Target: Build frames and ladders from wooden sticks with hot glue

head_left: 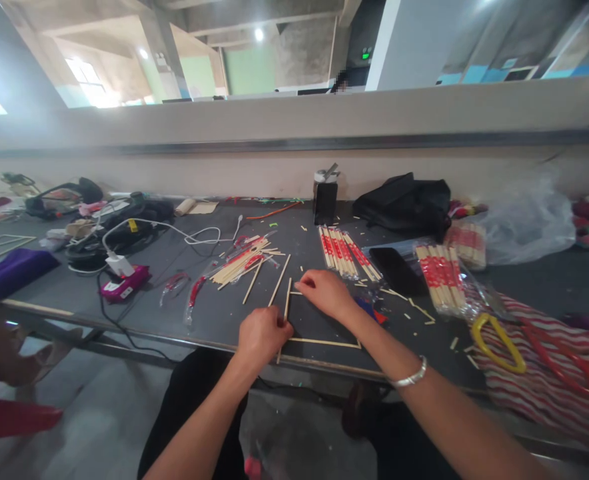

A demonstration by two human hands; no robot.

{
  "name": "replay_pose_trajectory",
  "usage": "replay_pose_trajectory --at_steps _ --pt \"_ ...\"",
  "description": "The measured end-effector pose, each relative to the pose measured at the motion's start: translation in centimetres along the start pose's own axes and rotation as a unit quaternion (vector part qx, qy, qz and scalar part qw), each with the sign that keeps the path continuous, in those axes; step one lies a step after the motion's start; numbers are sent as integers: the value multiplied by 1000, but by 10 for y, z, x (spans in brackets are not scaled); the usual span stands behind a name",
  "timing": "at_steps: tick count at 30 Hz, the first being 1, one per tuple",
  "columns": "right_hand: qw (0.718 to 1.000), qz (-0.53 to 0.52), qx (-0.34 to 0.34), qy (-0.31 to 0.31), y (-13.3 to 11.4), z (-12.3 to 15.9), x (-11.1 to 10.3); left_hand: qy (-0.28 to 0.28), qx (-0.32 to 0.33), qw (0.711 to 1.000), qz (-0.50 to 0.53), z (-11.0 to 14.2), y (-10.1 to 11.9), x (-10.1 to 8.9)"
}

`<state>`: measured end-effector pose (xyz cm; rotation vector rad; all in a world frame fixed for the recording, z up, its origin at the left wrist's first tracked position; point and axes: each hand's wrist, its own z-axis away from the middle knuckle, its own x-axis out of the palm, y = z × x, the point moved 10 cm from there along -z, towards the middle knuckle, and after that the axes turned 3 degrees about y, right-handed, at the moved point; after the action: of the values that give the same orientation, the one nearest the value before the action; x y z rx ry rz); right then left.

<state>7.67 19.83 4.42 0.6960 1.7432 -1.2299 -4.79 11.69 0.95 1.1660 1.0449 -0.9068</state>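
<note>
My left hand [263, 333] is closed at the table's front edge, its fingers gripping a thin wooden chopstick [287, 301] that points away from me. Just right of it, my right hand [327, 293] pinches with thumb and forefinger around the end of a short wooden stick, mostly hidden by the fingers. Below that hand another chopstick [324, 343] lies crosswise, meeting a further piece at its right end. Two loose chopsticks rest left of my hands, one of them [279, 280] close by. Beyond these is a pile of bare chopsticks [239, 265] with red wrappers.
Red-wrapped chopstick packs [343, 252] lie behind my right hand, with a black phone [397, 270] beside them. More packs [439, 277] and yellow-handled scissors [498, 343] are at right. A bottle [325, 199] stands at the back. A purple power strip [124, 283] is at left.
</note>
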Motion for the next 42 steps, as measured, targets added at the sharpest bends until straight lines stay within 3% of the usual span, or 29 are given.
replay_pose_trajectory --at_steps 5,11,17,29,42 --pt "999 28 32 -10 2 -16 22 1 4 1000 -13 0 1 1" --pt "997 46 59 -22 4 -18 34 -5 1 1000 -27 1 2 3" --pt "996 54 64 -15 3 -17 36 -2 26 999 -25 6 5 0" --pt "996 56 67 2 7 -15 40 42 45 998 5 45 3 -2" --pt "996 62 66 3 7 -15 39 42 -2 999 -5 41 -2 7"
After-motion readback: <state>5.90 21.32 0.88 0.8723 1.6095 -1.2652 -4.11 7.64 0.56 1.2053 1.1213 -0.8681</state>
